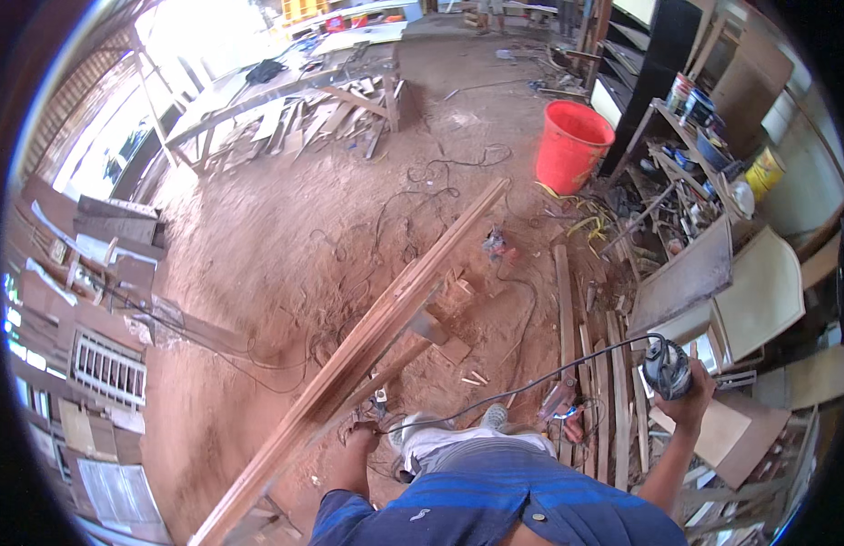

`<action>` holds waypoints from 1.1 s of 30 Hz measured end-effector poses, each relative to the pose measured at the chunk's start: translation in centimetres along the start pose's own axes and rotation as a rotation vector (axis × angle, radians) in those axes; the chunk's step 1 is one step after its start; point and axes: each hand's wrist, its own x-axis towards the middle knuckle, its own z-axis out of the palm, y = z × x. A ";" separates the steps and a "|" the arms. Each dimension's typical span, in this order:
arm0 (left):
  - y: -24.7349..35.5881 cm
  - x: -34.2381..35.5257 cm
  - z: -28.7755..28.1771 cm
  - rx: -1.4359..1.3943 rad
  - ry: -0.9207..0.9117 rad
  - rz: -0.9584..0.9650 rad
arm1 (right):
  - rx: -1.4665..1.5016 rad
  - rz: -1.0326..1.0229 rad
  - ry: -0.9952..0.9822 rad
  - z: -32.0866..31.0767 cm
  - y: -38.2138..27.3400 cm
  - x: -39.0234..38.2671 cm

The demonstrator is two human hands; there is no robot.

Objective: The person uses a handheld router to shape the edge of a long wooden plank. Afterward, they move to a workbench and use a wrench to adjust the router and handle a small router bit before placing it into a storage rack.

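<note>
A dark grey corded power tool (666,369) is in my right hand (693,399), held out to the right; its exact kind is hard to make out. Its black cord (531,376) runs in a long arc across my front to my left hand (360,437), whose fingers are closed around it. Close beside that hand, a long reddish wooden beam (376,328) slants from the lower left to the upper middle. A wooden support (429,326) shows under the beam. Another small tool (378,400) is by the beam near my left hand.
Loose cords (431,191) trail over the dusty floor. A red power tool (558,400) lies near wooden strips (604,400) on the right. A red bucket (572,150) stands ahead by a cluttered shelf (695,164). Left ahead is a workbench (286,86) with scrap wood beneath.
</note>
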 end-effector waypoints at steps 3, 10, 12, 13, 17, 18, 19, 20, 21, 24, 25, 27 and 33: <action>2.7 -3.3 0.3 -0.150 0.007 0.006 | 0.105 -0.106 0.088 3.2 5.2 0.9; 17.3 -7.8 -7.3 -0.661 0.254 0.140 | 0.527 0.166 -0.085 9.2 4.5 10.0; 20.8 -7.5 -11.3 -0.655 0.332 0.097 | 0.448 -0.021 0.001 10.2 3.4 14.1; 22.5 -7.4 -13.9 -0.632 0.395 0.068 | 0.444 -0.030 -0.008 11.3 4.3 15.4; 28.6 -5.4 -22.2 -0.730 0.433 0.119 | 0.323 -0.143 -0.083 16.0 7.6 19.7; 29.6 -4.2 -23.2 -0.744 0.423 0.122 | 0.459 -0.072 -0.109 18.0 8.8 20.8; 30.4 -2.9 -24.1 -0.783 0.352 0.137 | 0.591 0.001 -0.137 19.7 10.1 22.0; 31.4 -1.6 -24.9 -0.823 0.280 0.152 | 0.494 -0.013 -0.172 20.7 11.3 22.7; 32.7 -0.1 -26.0 -0.843 0.271 0.153 | 0.480 -0.024 -0.185 22.1 13.1 23.8; 36.4 2.0 -28.9 -0.911 0.140 0.180 | 0.501 0.095 -0.215 24.2 16.2 27.9; 37.8 2.7 -30.4 -0.916 0.099 0.199 | 0.499 0.092 -0.222 24.6 17.0 29.6; 40.5 3.8 -33.2 -0.923 0.045 0.213 | 0.454 0.086 -0.284 24.9 18.1 32.7; 46.1 8.6 -35.2 -1.064 0.003 0.254 | 0.352 -0.065 -0.216 28.4 21.9 40.3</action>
